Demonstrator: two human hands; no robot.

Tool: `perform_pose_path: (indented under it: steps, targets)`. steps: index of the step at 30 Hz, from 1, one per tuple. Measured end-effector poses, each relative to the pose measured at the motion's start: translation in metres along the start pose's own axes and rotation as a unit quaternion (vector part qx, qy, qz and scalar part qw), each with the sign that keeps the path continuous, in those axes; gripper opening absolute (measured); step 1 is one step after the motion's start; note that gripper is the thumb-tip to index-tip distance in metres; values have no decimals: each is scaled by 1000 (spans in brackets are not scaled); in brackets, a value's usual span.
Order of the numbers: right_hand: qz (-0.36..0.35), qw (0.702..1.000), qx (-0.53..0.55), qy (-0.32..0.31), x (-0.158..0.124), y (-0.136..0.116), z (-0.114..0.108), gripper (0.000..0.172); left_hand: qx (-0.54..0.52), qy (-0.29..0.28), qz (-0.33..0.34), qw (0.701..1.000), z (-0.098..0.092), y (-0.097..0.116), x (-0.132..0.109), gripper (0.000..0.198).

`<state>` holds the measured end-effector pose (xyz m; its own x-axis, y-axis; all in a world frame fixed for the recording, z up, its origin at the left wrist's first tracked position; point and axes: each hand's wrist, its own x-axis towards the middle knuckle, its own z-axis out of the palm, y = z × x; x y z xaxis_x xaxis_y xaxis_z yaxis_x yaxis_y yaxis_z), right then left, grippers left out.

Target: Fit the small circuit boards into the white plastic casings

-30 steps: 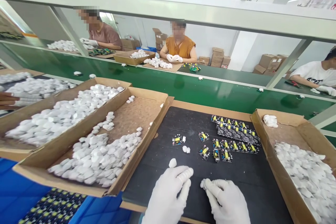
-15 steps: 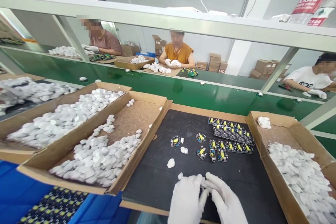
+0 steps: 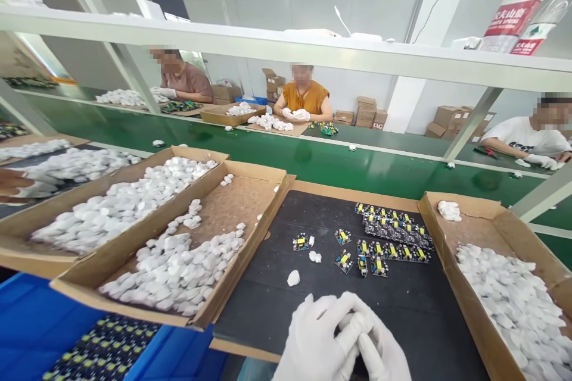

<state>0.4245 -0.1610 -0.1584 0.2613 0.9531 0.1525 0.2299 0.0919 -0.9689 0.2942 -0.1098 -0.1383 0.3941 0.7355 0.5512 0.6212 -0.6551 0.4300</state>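
Observation:
White gloves cover both of my hands, which meet low over the black mat (image 3: 263, 303). My left hand (image 3: 315, 336) is closed, its fingers curled in against the other glove. My right hand (image 3: 382, 342) is also closed, with its fingertips pressed to the left ones. Whatever lies between them is hidden by the gloves. Just beyond my fingers is a white lump (image 3: 294, 278), with a smaller white pair of pieces (image 3: 315, 256) farther off. A single circuit board (image 3: 301, 242) with a yellow part lies behind these. Several more boards (image 3: 393, 250) stand in rows to the right.
Cardboard trays of white pieces flank the mat, one on the right (image 3: 485, 208) and two on the left, the nearer one (image 3: 263, 190) beside it. A green conveyor (image 3: 313, 155) runs behind. Co-workers sit across it; another person's gloved hand (image 3: 36, 187) is far left.
My hands have drawn closer together, and the fingers now overlap more tightly. The view has shifted slightly. The boards and white lumps on the mat stay in place.

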Motion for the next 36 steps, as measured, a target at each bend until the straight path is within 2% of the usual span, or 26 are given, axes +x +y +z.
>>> perform_pose_path:
  steps: [2, 5, 6, 9, 12, 15, 16, 18, 21, 22, 24, 27, 29, 31, 34, 35, 36]
  targets:
    - [-9, 1000, -7, 27, 0, 3, -3, 45, -16, -9, 28, 999, 3, 1, 2, 25]
    - [-18, 999, -25, 22, 0, 8, -13, 43, -88, -53, 120, 988, 0, -1, 3, 36]
    - [-16, 999, -27, 29, -1, 9, -16, 41, -117, -66, 125, 983, -3, -3, 5, 39]
    - [-2, 996, -27, 82, -3, 10, -20, 33, -173, -84, 46, 980, -12, -7, 19, 40]
    - [39, 995, 0, 97, -3, 12, -18, 37, -99, -130, -54, 985, -10, -6, 48, 45]
    - [88, 990, 47, 104, 0, 17, -16, 42, -27, -193, -57, 979, 7, 0, 78, 58]
    - [87, 988, 59, 110, 2, 19, -16, 42, -28, -209, -45, 977, 14, 2, 86, 56]
    - [67, 988, 71, 117, 6, 23, -17, 41, -48, -228, -36, 972, 25, 4, 97, 40]
    - [41, 984, 80, 152, 11, 23, -17, 38, -89, -222, -72, 968, 27, 0, 99, 10]
    - [47, 980, 90, 171, 11, 22, -16, 37, -106, -211, -93, 967, 25, -2, 96, 6]
    - [67, 968, 141, 196, 11, 17, -13, 35, -154, -193, -141, 959, 17, -7, 88, 13]
    - [100, 954, 221, 178, 8, 10, -9, 42, -253, -197, -210, 924, 6, -10, 74, 26]
    - [111, 951, 234, 169, 6, 8, -9, 42, -319, -213, -235, 893, 2, -11, 64, 34]
    - [95, 957, 229, 151, 5, 8, -12, 37, -412, -226, -277, 838, 3, -11, 52, 45]
    - [50, 969, 222, 95, 7, 6, -15, 30, -547, -198, -364, 728, 8, -13, 33, 61]
    - [48, 971, 221, 73, 8, 3, -16, 29, -574, -179, -379, 704, 11, -15, 26, 62]
    - [52, 972, 223, 51, 9, 0, -16, 30, -586, -162, -383, 695, 14, -16, 20, 62]
